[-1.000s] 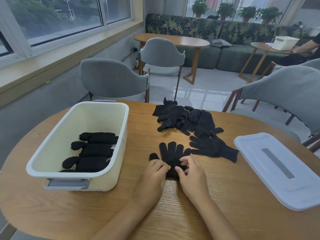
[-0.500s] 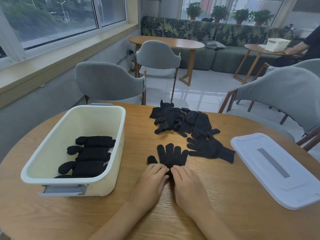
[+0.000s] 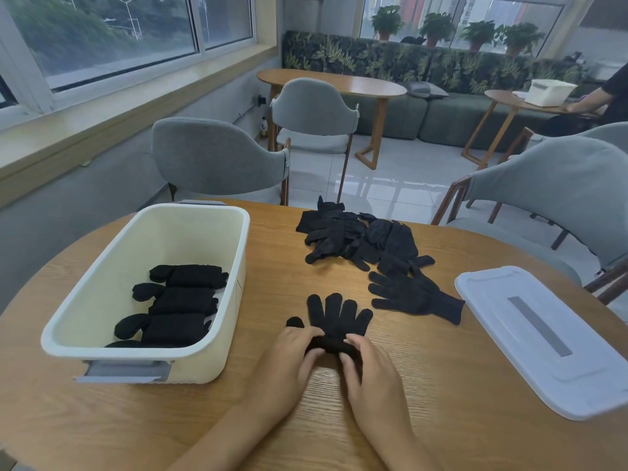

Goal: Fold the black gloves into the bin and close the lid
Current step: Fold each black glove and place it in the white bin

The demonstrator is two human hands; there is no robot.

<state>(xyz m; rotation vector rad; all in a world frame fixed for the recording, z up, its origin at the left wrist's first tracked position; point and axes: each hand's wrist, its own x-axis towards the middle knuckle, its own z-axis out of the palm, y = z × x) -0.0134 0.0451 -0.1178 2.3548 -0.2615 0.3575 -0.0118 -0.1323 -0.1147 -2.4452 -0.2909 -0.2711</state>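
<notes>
Wood-grain table (image 3: 441, 385), knit glove (image 3: 336, 317) w/ rolled cuff

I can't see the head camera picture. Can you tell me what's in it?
Two bare hands, left hand and right hand, roll up the cuff of a black glove on a round wooden table. A cream bin on the left holds folded gloves; loose gloves lie behind, and the white lid rests on the right.

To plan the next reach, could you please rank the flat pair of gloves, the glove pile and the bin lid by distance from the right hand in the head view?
1. Flat pair of gloves, just beyond the right hand.
2. Bin lid, to the right.
3. Glove pile, farther back.
</notes>
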